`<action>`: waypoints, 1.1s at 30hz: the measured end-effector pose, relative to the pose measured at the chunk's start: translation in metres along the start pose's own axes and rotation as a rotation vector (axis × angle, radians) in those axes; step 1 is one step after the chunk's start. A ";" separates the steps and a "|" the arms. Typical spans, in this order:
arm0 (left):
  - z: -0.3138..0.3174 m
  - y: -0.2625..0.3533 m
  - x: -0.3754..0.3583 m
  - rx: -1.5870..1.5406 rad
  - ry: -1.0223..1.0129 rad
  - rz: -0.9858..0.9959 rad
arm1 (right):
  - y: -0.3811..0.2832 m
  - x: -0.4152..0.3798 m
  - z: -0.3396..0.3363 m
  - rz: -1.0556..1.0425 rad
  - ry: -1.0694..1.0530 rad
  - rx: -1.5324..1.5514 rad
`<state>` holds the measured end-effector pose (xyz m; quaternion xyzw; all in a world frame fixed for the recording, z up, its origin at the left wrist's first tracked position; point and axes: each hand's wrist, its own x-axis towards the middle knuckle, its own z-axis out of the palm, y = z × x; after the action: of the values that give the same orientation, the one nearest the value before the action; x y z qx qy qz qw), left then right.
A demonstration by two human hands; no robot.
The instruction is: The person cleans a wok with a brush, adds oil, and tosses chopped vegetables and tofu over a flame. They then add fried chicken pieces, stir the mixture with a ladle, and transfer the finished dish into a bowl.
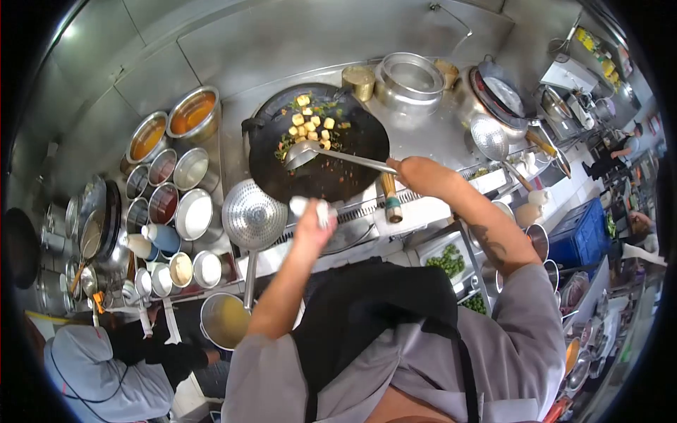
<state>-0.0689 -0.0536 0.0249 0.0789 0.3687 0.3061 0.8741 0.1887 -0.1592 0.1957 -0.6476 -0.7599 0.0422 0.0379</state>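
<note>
A black wok [282,173] sits on the stove, with golden cubes [310,127], probably tofu, and chopped greens toward its far side. My right hand [417,175] is closed around the handle of a metal ladle [303,152]. The ladle's bowl rests low in the wok beside the cubes. At the wok's near rim, my left hand [314,231] is closed on a folded white cloth [302,205]. Whether the cloth grips the wok's edge or a handle there is hidden. A large perforated strainer [254,213] lies just left of my left hand.
Metal bowls of orange liquid [192,115] and several seasoning containers [194,214] stand at left. A wooden-handled tool [391,201] lies right of the wok. A steel pot [410,77] stands behind. A co-worker [106,374] is at lower left, near a pot [226,321].
</note>
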 end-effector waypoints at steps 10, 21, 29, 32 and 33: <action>0.011 0.027 0.025 -0.079 0.060 -0.142 | 0.013 0.011 0.011 0.070 -0.175 0.104; 0.005 0.041 -0.024 -0.054 -0.108 -0.081 | -0.024 -0.037 0.025 0.161 0.142 0.163; 0.037 0.019 -0.066 0.321 0.047 0.241 | -0.018 -0.030 0.046 0.477 0.394 0.399; 0.022 -0.001 -0.058 0.502 0.052 0.313 | -0.026 -0.015 0.086 0.604 0.406 0.525; 0.030 0.003 -0.062 0.467 0.015 0.322 | -0.040 -0.012 0.086 0.637 0.288 0.751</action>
<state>-0.0832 -0.0859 0.0846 0.3335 0.4184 0.3485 0.7696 0.1414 -0.1782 0.1148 -0.7880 -0.4441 0.2322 0.3577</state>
